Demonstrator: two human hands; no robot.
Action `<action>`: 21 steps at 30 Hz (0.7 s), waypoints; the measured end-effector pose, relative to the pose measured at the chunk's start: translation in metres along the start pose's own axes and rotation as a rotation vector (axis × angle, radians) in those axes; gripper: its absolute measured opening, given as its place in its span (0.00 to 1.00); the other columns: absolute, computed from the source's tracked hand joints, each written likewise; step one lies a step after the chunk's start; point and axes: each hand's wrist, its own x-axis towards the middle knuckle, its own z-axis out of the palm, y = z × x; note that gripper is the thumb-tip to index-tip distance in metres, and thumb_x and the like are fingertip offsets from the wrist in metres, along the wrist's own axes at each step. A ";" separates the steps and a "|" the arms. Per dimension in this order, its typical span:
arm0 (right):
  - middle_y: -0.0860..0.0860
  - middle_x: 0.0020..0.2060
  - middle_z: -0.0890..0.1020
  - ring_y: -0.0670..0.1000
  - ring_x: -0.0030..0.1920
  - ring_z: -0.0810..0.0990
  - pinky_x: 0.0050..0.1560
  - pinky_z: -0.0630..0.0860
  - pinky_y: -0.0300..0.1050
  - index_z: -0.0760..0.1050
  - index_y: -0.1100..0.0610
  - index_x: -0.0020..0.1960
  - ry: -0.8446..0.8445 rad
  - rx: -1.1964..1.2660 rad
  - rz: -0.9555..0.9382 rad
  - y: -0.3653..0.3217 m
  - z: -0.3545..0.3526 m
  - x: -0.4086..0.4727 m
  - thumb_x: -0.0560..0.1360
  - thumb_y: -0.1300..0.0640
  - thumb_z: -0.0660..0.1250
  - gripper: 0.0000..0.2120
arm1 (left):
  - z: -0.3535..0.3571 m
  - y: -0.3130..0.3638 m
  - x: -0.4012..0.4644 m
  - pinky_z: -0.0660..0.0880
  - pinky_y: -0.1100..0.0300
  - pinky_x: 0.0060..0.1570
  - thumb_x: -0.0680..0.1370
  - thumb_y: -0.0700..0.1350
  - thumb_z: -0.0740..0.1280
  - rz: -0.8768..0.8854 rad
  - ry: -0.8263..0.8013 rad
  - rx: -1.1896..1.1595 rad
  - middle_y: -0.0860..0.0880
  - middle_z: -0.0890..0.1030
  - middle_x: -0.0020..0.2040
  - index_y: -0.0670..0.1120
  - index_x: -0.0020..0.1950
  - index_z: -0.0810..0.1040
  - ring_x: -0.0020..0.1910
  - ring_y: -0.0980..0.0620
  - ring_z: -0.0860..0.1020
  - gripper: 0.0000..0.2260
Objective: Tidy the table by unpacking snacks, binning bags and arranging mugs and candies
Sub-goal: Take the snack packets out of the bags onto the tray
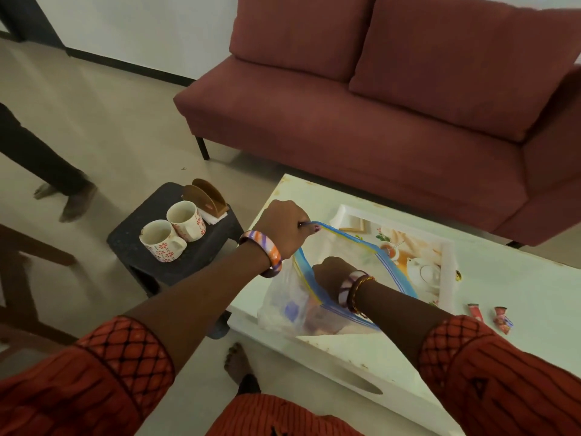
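Head view: on the white desk (393, 366), the left hand (281, 228) pinches the rim of the clear zip bag (292, 306), its grip clenched. The right hand (333, 275) reaches inside, its grip hidden. Two mugs (171, 236) stand on a dark stool (201, 259).

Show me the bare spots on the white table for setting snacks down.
Free: the table's far right, beyond the tray; the near strip below the bag. Crowded: the left end, with both hands at the bag, and by the candies.

Bag (283, 306) on table (361, 357) w/ tray (448, 278) behind, candies (490, 317) right, mugs (173, 229) left on stool (132, 240).
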 end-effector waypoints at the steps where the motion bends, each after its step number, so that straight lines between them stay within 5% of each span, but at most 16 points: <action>1: 0.61 0.58 0.77 0.61 0.60 0.75 0.58 0.70 0.50 0.71 0.64 0.60 0.041 -0.007 0.003 0.000 0.002 -0.001 0.78 0.65 0.53 0.14 | 0.000 0.000 -0.001 0.65 0.58 0.34 0.76 0.50 0.64 0.005 -0.009 0.015 0.49 0.68 0.22 0.38 0.34 0.79 0.23 0.54 0.65 0.18; 7: 0.56 0.47 0.80 0.61 0.47 0.80 0.34 0.64 0.44 0.77 0.60 0.48 0.384 0.009 0.086 0.013 0.002 -0.012 0.76 0.56 0.55 0.13 | 0.005 0.004 -0.001 0.66 0.58 0.36 0.76 0.50 0.63 -0.004 -0.059 0.064 0.50 0.67 0.22 0.37 0.36 0.80 0.23 0.56 0.66 0.18; 10: 0.56 0.46 0.80 0.61 0.45 0.80 0.33 0.61 0.44 0.76 0.60 0.47 0.473 0.127 0.236 0.022 -0.007 -0.032 0.76 0.55 0.55 0.13 | 0.011 0.006 0.001 0.67 0.58 0.36 0.76 0.49 0.63 -0.024 -0.063 0.048 0.50 0.70 0.22 0.36 0.35 0.80 0.23 0.57 0.67 0.18; 14: 0.63 0.51 0.80 0.60 0.49 0.77 0.42 0.65 0.44 0.73 0.60 0.43 0.547 0.765 0.496 0.054 -0.005 -0.060 0.79 0.57 0.54 0.12 | 0.018 0.012 0.007 0.67 0.59 0.35 0.76 0.48 0.64 -0.048 -0.057 0.092 0.50 0.68 0.21 0.35 0.35 0.80 0.23 0.57 0.66 0.18; 16: 0.63 0.56 0.79 0.59 0.52 0.77 0.50 0.72 0.47 0.74 0.63 0.50 0.505 1.202 0.585 0.070 0.003 -0.073 0.79 0.53 0.56 0.15 | 0.021 0.017 0.009 0.64 0.60 0.35 0.76 0.48 0.65 -0.067 -0.073 0.120 0.46 0.70 0.23 0.33 0.37 0.80 0.24 0.54 0.68 0.18; 19: 0.54 0.44 0.82 0.54 0.44 0.80 0.39 0.76 0.48 0.76 0.55 0.49 0.349 2.008 0.676 0.079 0.020 -0.092 0.73 0.34 0.56 0.25 | 0.029 0.019 0.013 0.64 0.58 0.36 0.76 0.48 0.64 -0.098 -0.101 0.175 0.35 0.81 0.36 0.32 0.40 0.80 0.34 0.42 0.75 0.18; 21: 0.53 0.43 0.81 0.52 0.42 0.80 0.37 0.76 0.46 0.75 0.53 0.48 0.325 2.113 0.685 0.086 0.038 -0.098 0.70 0.36 0.62 0.21 | 0.038 0.021 0.016 0.65 0.58 0.36 0.75 0.49 0.65 -0.126 -0.106 0.201 0.34 0.82 0.40 0.33 0.40 0.81 0.34 0.45 0.73 0.18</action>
